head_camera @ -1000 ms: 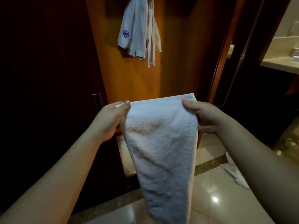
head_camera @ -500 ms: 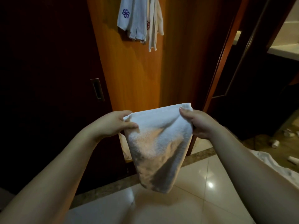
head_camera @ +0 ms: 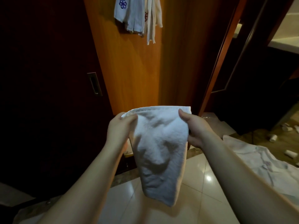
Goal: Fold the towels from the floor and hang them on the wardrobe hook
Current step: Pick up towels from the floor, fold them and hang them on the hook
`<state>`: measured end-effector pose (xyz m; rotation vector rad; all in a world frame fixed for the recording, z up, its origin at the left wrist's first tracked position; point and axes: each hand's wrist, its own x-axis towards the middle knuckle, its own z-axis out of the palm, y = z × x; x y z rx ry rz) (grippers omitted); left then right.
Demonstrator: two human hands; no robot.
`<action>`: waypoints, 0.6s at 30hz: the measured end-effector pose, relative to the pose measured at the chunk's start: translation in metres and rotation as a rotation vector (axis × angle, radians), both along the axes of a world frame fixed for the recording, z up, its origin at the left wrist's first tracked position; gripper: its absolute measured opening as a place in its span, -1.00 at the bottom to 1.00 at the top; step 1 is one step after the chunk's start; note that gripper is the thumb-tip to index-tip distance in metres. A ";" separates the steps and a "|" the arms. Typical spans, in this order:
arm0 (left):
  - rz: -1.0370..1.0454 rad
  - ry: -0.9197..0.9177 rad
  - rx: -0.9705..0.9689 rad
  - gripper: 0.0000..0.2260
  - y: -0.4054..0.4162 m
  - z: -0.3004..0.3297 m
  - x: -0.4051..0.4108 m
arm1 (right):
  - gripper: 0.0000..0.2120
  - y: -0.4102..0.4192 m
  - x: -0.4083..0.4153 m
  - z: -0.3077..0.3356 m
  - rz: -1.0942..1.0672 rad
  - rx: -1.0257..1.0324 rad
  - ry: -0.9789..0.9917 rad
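Folded white towel (head_camera: 159, 152) held up before the wooden wardrobe panel (head_camera: 129, 70), above the tiled floor (head_camera: 202, 188).

Top left corner pinched by left hand (head_camera: 120, 130), top right corner gripped by right hand (head_camera: 196, 130), rest hanging limp between. Other white towels (head_camera: 137, 15) hung high on the panel; another pale cloth (head_camera: 262, 165) spread on the floor at right.

towel (head_camera: 160, 152) between both hands, before the wardrobe (head_camera: 129, 70) — hung towels (head_camera: 137, 15) above, floor cloth (head_camera: 252, 160) right.
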<state>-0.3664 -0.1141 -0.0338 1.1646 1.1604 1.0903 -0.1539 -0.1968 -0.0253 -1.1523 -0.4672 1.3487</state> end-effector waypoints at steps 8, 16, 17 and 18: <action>0.024 0.094 0.164 -0.85 -0.056 0.013 0.028 | -0.65 -0.030 -0.072 0.009 -0.112 -0.053 -0.587; -0.209 0.154 0.268 -0.84 -0.080 0.034 0.025 | -0.30 -0.045 -0.084 0.027 0.017 0.089 -0.694; -0.247 0.153 0.228 -0.83 -0.081 0.037 0.024 | -0.30 -0.046 -0.082 0.027 0.034 0.106 -0.687; -0.290 0.133 0.162 -0.82 -0.081 0.040 0.023 | -0.32 -0.046 -0.079 0.027 0.056 0.116 -0.693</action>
